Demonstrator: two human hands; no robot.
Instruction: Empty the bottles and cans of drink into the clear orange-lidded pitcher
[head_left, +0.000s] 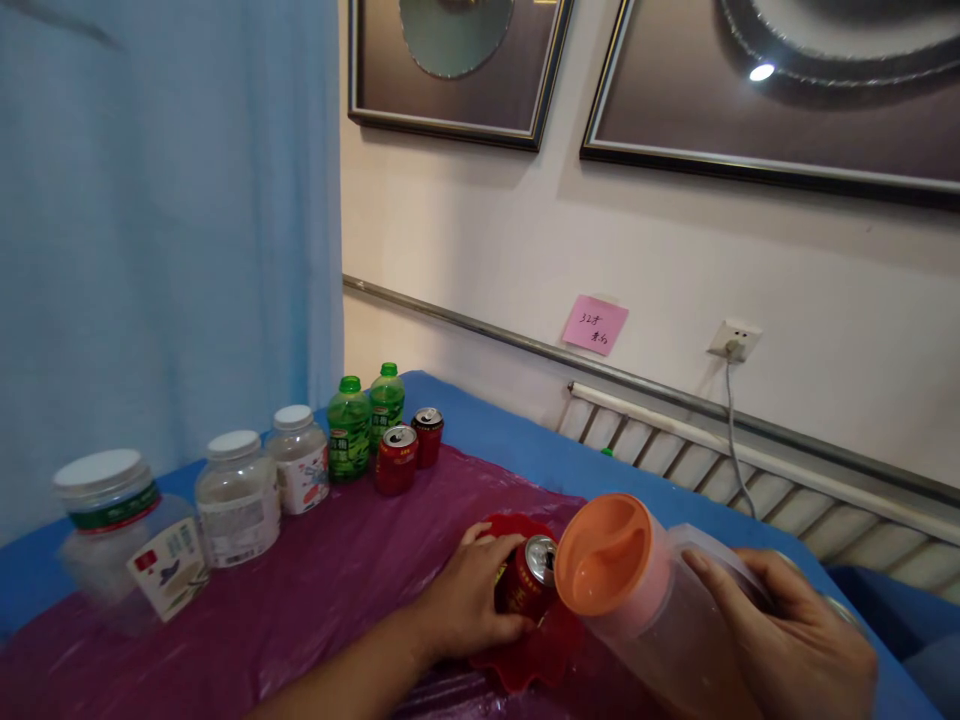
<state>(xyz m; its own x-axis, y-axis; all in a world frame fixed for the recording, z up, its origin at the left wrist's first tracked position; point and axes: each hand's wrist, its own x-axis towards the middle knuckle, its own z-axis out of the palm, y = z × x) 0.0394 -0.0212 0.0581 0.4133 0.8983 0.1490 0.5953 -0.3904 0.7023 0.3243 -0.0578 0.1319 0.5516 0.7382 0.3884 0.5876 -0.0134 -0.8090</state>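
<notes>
My left hand point(476, 598) is wrapped round a red drink can point(528, 582), which leans slightly to the right above a red scalloped dish point(517, 668). My right hand point(799, 625) grips the handle of a translucent pitcher point(675, 630) with an orange lid point(604, 553). The pitcher is tilted left, its lid right up against the can's top. Whether any liquid is flowing between them cannot be made out. The lower part of the pitcher runs out of the frame.
On the purple sheet point(330, 590) stand two red cans point(396, 460), two green bottles point(349, 430) and white-lidded clear jars point(238, 500) to the left. Behind are a blue curtain point(172, 230), a wall radiator point(772, 480) and a plugged-in cable point(733, 420).
</notes>
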